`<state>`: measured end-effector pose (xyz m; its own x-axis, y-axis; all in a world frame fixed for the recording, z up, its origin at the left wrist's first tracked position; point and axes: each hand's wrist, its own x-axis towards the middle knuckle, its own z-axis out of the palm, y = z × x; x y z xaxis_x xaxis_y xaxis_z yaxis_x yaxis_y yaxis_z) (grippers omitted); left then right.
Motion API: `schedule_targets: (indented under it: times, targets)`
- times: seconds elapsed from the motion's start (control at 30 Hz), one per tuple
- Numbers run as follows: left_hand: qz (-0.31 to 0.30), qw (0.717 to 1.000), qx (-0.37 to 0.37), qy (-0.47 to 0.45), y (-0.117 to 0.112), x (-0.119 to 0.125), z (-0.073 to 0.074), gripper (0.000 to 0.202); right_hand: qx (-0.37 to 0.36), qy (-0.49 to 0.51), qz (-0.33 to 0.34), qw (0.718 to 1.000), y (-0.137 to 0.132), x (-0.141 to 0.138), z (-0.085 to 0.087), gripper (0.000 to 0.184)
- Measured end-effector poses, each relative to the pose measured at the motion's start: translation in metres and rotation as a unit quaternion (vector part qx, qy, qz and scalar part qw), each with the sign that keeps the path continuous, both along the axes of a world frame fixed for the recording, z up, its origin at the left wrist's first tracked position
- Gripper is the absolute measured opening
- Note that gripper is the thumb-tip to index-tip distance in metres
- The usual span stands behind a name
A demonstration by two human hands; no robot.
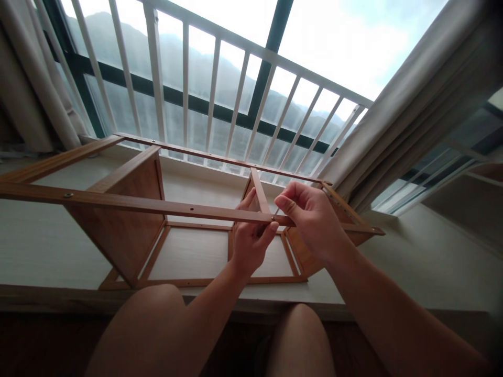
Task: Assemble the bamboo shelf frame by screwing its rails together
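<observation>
A wooden shelf frame (129,202) lies on its side before me. My left hand (248,250) grips its near rail close to a cross board, fingers up behind the rail and thumb at the lower edge. Closed in a pinch, my right hand (312,217) holds a thin metal hex key (276,211), mostly hidden by the fingers. The tool's tip meets a screw (273,218) in the rail, just above my left thumb. Farther left along the same rail are a dark hole (192,209) and a metal fastener (68,195).
The frame rests on a pale ledge (31,246), with my knees (302,335) against its front side. Behind it stand white railings (216,78) and a window. Beige curtains (377,78) hang at both sides.
</observation>
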<state>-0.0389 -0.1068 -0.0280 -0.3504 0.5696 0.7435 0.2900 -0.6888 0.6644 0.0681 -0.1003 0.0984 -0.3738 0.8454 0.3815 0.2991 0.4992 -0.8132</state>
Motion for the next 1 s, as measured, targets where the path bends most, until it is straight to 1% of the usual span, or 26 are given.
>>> schedule_targets:
  times: [0.1,0.27,0.47,0.53,0.6,0.7,0.77,0.83,0.9,1.0]
  targets:
    - [-0.003,1.0,0.003,-0.004,0.0,0.0,0.0,0.015,0.011,0.006,-0.019,1.0,-0.001,-0.002,-0.003,0.032]
    - [-0.002,1.0,0.005,0.002,0.002,0.0,-0.002,0.013,0.028,0.025,-0.045,0.998,-0.004,-0.006,-0.006,0.036]
    - [-0.004,1.0,0.002,0.0,0.002,-0.001,-0.003,0.014,0.055,0.01,-0.083,0.995,-0.005,-0.009,-0.011,0.031]
    - [-0.001,1.0,0.004,0.003,0.002,-0.001,-0.002,0.014,0.059,0.005,-0.08,0.995,-0.005,-0.008,-0.01,0.03]
    - [0.003,1.0,0.007,0.005,0.002,-0.001,-0.002,0.014,0.062,-0.017,-0.056,0.996,-0.004,-0.005,-0.006,0.028]
    - [0.007,1.0,0.004,0.007,0.002,-0.001,-0.002,0.015,0.087,-0.102,0.017,0.991,0.0,0.003,0.011,0.022]
    - [0.003,1.0,-0.002,0.003,0.002,-0.001,-0.002,0.016,0.128,-0.173,0.077,0.974,0.004,0.01,0.025,0.015]
    - [-0.002,1.0,-0.006,-0.001,0.001,0.0,-0.002,0.016,0.147,-0.225,0.14,0.953,0.01,0.014,0.038,0.012]
    - [0.001,1.0,-0.004,-0.001,0.001,0.0,-0.002,0.015,0.14,-0.258,0.179,0.939,0.015,0.016,0.047,0.015]
    - [0.006,1.0,0.0,0.001,0.001,0.0,-0.002,0.014,0.122,-0.29,0.207,0.926,0.021,0.016,0.055,0.02]
